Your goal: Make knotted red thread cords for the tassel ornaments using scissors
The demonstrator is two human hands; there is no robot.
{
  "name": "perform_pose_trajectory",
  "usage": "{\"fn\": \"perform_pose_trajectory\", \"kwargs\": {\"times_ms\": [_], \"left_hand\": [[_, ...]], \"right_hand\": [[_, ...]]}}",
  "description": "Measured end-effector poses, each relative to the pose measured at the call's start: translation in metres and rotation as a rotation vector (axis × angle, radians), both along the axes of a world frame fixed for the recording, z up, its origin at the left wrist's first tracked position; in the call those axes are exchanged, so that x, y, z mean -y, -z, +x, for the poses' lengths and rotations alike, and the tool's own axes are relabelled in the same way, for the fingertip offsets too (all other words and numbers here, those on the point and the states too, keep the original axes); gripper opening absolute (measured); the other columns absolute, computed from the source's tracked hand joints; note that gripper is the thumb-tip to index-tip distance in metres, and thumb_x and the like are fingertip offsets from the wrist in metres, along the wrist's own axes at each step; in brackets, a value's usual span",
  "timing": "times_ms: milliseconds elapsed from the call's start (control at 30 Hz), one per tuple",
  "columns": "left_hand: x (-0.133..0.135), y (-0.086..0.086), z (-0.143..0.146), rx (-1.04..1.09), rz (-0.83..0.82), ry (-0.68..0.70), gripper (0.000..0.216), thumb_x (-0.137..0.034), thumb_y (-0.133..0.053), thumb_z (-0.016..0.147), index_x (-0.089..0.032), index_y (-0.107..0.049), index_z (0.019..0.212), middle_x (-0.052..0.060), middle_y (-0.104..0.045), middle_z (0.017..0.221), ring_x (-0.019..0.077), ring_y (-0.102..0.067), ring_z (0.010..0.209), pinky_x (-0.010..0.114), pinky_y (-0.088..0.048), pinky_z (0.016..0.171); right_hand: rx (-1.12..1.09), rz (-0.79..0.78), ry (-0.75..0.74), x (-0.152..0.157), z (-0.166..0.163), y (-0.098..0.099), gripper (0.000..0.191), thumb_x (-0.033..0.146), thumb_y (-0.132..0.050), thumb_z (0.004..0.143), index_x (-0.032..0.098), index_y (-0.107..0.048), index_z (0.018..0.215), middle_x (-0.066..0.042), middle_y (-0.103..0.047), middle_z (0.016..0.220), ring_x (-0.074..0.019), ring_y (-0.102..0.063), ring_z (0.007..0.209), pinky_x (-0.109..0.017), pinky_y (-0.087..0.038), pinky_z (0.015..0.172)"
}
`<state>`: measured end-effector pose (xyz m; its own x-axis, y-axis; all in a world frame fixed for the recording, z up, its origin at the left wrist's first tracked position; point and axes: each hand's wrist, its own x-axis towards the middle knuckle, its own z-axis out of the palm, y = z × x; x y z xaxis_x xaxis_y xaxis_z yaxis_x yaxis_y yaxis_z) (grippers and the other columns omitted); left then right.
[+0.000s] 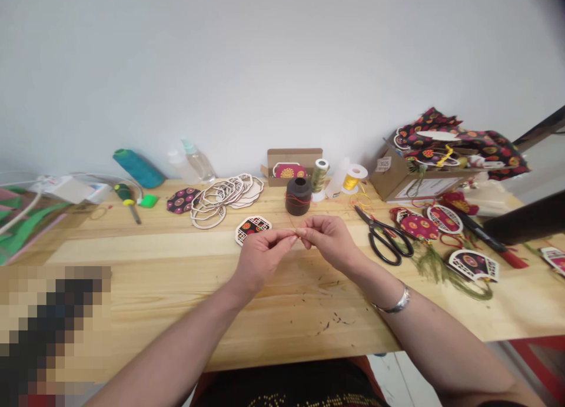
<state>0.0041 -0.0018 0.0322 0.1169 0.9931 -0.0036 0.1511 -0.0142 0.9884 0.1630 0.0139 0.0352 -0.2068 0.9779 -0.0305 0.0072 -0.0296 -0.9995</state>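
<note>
My left hand (260,257) and my right hand (329,239) meet over the middle of the table, each closed in a pinch. Between their fingertips runs a thin reddish thread (292,223), which seems to come from the dark thread spool (299,199) just behind. Most of the pinched part is hidden by the fingers. Beside my left hand lies an octagonal ornament (247,225) with a pale lattice frame and dark patterned fabric; the hand partly covers it. Black-handled scissors (388,239) rest to the right of my right hand, blades pointing away.
Pale wooden frames (229,196) lie piled at the back left, near a screwdriver (127,202) and a teal thread cone (138,167). Yellow cord (354,178) stands at the back. A cardboard box (392,174) of fabric and tasselled ornaments (472,264) occupy the right.
</note>
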Motion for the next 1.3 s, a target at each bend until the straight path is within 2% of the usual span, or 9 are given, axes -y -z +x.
{"fn": "perform_pose_trajectory", "kwargs": {"times_ms": [167, 300, 400, 533, 667, 867, 1033, 1167, 1300], "left_hand": [[0.001, -0.001, 0.001, -0.039, 0.042, 0.002, 0.018, -0.026, -0.066, 0.076, -0.019, -0.081, 0.082, -0.006, -0.047, 0.039, 0.0072, -0.029, 0.039, 0.022, -0.026, 0.04], [0.001, 0.0, 0.001, -0.037, 0.082, -0.029, 0.016, -0.027, -0.067, 0.076, -0.019, -0.08, 0.077, -0.005, -0.049, 0.042, 0.0072, -0.032, 0.041, 0.021, -0.026, 0.04], [0.001, 0.001, 0.0, -0.01, 0.078, -0.061, 0.015, -0.028, -0.068, 0.074, -0.018, -0.079, 0.073, -0.004, -0.051, 0.045, 0.0079, -0.037, 0.043, 0.021, -0.03, 0.042], [-0.001, 0.0, -0.001, 0.03, 0.05, -0.113, 0.015, -0.027, -0.068, 0.073, -0.016, -0.078, 0.074, -0.004, -0.052, 0.046, 0.0084, -0.041, 0.045, 0.021, -0.034, 0.044], [-0.002, 0.0, -0.002, 0.043, 0.045, -0.121, 0.014, -0.026, -0.068, 0.073, -0.016, -0.078, 0.072, -0.004, -0.052, 0.047, 0.008, -0.042, 0.047, 0.02, -0.035, 0.045], [-0.003, 0.005, -0.004, 0.084, 0.02, -0.14, 0.013, -0.027, -0.071, 0.075, -0.016, -0.077, 0.074, -0.005, -0.053, 0.049, 0.0078, -0.044, 0.049, 0.02, -0.037, 0.048], [-0.005, 0.007, -0.005, 0.095, 0.031, -0.153, 0.015, -0.03, -0.072, 0.075, -0.017, -0.08, 0.08, 0.002, -0.073, 0.07, 0.0142, -0.061, 0.068, 0.024, -0.049, 0.066], [-0.006, 0.006, -0.004, 0.053, 0.036, -0.174, 0.015, -0.029, -0.073, 0.074, -0.017, -0.08, 0.08, 0.003, -0.076, 0.073, 0.0167, -0.064, 0.071, 0.027, -0.051, 0.069], [-0.005, 0.005, -0.004, 0.047, 0.045, -0.187, 0.014, -0.026, -0.071, 0.074, -0.017, -0.08, 0.079, 0.003, -0.076, 0.074, 0.0171, -0.066, 0.071, 0.027, -0.052, 0.069]], "right_hand": [[0.006, -0.008, -0.003, 0.0, 0.0, 0.0, 0.029, 0.036, -0.068, 0.071, 0.018, -0.053, 0.054, 0.004, -0.05, 0.049, -0.0073, -0.038, 0.049, -0.023, -0.033, 0.051], [-0.012, -0.011, 0.0, 0.001, -0.001, 0.0, 0.028, 0.036, -0.068, 0.072, 0.018, -0.054, 0.057, 0.004, -0.052, 0.05, -0.0074, -0.041, 0.049, -0.023, -0.034, 0.052], [-0.055, -0.047, 0.007, 0.004, -0.004, 0.002, 0.022, 0.036, -0.07, 0.072, 0.017, -0.058, 0.073, 0.005, -0.055, 0.052, -0.0081, -0.045, 0.049, -0.023, -0.035, 0.052], [-0.05, -0.094, 0.002, 0.006, -0.009, 0.006, 0.034, 0.037, -0.072, 0.072, 0.018, -0.052, 0.092, 0.006, -0.059, 0.051, -0.0084, -0.045, 0.046, -0.022, -0.033, 0.048], [-0.059, -0.126, -0.023, 0.008, -0.011, 0.007, 0.032, 0.037, -0.072, 0.072, 0.018, -0.052, 0.09, 0.006, -0.061, 0.052, -0.0066, -0.04, 0.043, -0.021, -0.03, 0.046], [-0.107, -0.165, -0.07, 0.009, -0.013, 0.01, 0.027, 0.04, -0.071, 0.072, 0.016, -0.062, 0.081, 0.001, -0.064, 0.059, -0.0068, -0.041, 0.046, -0.022, -0.03, 0.046], [0.098, 0.053, 0.003, 0.013, -0.015, 0.015, 0.019, 0.033, -0.061, 0.081, 0.017, -0.068, 0.073, 0.0, -0.064, 0.06, -0.0097, -0.046, 0.051, -0.024, -0.037, 0.052], [0.239, 0.262, 0.026, 0.018, -0.014, 0.013, 0.019, 0.025, -0.055, 0.087, 0.018, -0.071, 0.079, 0.001, -0.063, 0.061, -0.0113, -0.051, 0.055, -0.024, -0.041, 0.057], [0.338, 0.374, 0.02, 0.021, -0.013, 0.013, 0.02, 0.022, -0.052, 0.089, 0.019, -0.072, 0.085, 0.0, -0.065, 0.063, -0.0127, -0.055, 0.057, -0.025, -0.042, 0.058]]}}
